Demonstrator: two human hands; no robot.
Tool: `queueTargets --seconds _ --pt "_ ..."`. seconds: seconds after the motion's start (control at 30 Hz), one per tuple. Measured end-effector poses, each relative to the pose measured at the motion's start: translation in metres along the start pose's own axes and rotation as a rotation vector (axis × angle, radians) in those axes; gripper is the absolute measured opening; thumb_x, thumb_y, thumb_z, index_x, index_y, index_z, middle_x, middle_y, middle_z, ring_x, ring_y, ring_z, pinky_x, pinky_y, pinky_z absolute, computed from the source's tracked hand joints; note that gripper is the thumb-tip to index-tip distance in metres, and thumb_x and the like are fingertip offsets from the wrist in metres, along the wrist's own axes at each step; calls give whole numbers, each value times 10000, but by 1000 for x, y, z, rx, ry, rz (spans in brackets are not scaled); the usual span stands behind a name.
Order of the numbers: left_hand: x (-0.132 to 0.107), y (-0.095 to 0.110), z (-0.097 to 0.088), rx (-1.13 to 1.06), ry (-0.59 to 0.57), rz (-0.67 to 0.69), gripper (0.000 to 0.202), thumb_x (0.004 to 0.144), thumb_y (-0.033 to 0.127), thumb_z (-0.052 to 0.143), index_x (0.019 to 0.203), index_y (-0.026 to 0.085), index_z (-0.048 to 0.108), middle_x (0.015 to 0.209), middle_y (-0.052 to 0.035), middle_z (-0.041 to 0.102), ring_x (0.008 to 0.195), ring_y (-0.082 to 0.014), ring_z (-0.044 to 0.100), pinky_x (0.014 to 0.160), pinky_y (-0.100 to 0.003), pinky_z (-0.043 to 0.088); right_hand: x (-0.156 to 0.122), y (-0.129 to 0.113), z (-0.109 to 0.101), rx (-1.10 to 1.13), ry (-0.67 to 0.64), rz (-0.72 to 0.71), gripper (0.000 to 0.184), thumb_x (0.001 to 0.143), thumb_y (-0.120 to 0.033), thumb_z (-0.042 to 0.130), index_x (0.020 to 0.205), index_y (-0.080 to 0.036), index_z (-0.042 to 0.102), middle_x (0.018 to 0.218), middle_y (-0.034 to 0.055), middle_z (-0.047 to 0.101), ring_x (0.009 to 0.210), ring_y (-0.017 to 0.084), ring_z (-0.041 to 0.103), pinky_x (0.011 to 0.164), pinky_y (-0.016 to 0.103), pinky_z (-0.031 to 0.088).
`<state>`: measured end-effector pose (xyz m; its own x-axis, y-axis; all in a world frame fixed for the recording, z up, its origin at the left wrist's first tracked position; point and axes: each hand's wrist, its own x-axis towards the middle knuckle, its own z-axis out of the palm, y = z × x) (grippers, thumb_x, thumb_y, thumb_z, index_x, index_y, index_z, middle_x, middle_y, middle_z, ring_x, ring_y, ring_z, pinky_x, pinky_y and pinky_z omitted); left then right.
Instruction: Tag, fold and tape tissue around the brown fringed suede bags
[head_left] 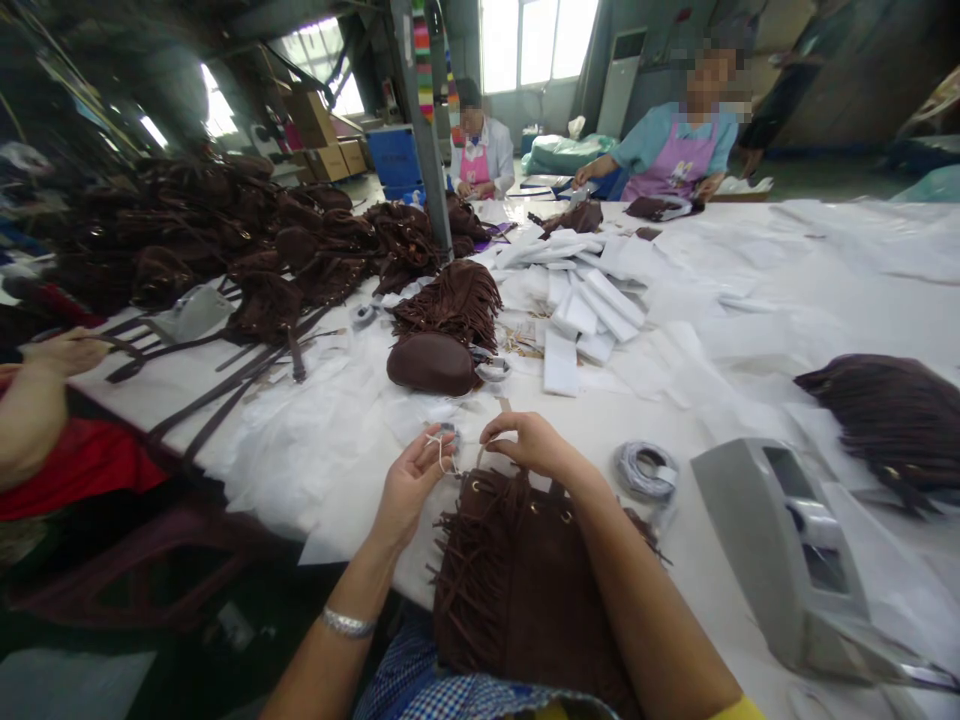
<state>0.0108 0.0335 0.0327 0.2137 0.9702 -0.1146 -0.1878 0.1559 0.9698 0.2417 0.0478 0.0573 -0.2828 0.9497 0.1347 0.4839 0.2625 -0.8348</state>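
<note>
A dark brown fringed bag [559, 580] with metal eyelets along its top edge rests in front of me against the table edge. Beyond that top edge, my left hand [409, 485] pinches a thin white string [444, 442] that loops around its fingers. My right hand [531, 445] is closed in a pinch just above the bag's opening, fingertips pointing left. A narrow light strip seems to be at those fingertips, but its kind is not clear. My right forearm crosses over the right side of the bag.
A grey tape dispenser [780, 560] and a tape-like roll [646, 470] lie to the right. Ahead are another fringed bag [450, 310] and white foam pieces [592, 310]. Brown bags [300, 230] are heaped at left. A co-worker's arm [45, 380] reaches in; two people sit opposite.
</note>
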Motion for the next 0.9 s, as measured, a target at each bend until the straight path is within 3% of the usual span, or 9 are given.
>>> queueTargets --seconds 0.13,0.27,0.4,0.53,0.67,0.77,0.9 --pt "2 4 5 67 -91 26 740 763 295 797 1420 229 463 1338 -115 629 1279 -252 560 1066 -374 454 -1 -10 0 157 36 -92 123 807 -230 689 918 -207 737 948 24 746 926 184 679 925 308 482" --pt "2 9 12 72 -138 36 805 765 294 793 1465 236 400 1357 -122 615 1282 -270 559 1066 -404 461 -2 -15 6 200 35 -161 373 799 -210 702 1169 -209 655 1050 39 717 942 176 664 914 313 488" --pt "1 13 18 105 -111 65 816 762 317 792 1472 236 399 1353 -130 617 1280 -286 560 1043 -409 482 -3 -18 12 143 -36 -173 622 828 -174 655 1418 -242 473 942 15 703 814 148 640 810 288 500" --pt "0 13 21 195 -75 128 832 758 318 794 1483 240 394 1307 -119 649 1182 -267 630 995 -387 512 -2 -24 16 32 -73 -166 756 821 -152 640 1509 -283 354 961 24 708 832 167 644 795 293 486" --pt "-1 18 22 453 -37 279 756 759 288 787 1445 271 471 1219 -79 689 1011 -224 683 916 -350 540 -1 -27 19 32 -66 -135 849 790 -79 601 1544 -298 276 959 22 717 826 167 659 790 288 487" --pt "1 23 19 605 -48 346 652 761 255 771 1376 299 557 1192 -63 689 981 -230 671 880 -357 551 -1 -24 19 171 -81 -106 859 795 -83 595 1556 -272 245 909 8 720 804 158 668 824 299 502" --pt "5 24 14 893 -132 562 561 824 171 663 1360 305 568 1230 -67 664 1148 -276 589 1054 -481 443 -2 -16 20 562 -210 -11 882 824 -237 680 1567 -232 205 1047 42 723 972 178 671 902 315 506"
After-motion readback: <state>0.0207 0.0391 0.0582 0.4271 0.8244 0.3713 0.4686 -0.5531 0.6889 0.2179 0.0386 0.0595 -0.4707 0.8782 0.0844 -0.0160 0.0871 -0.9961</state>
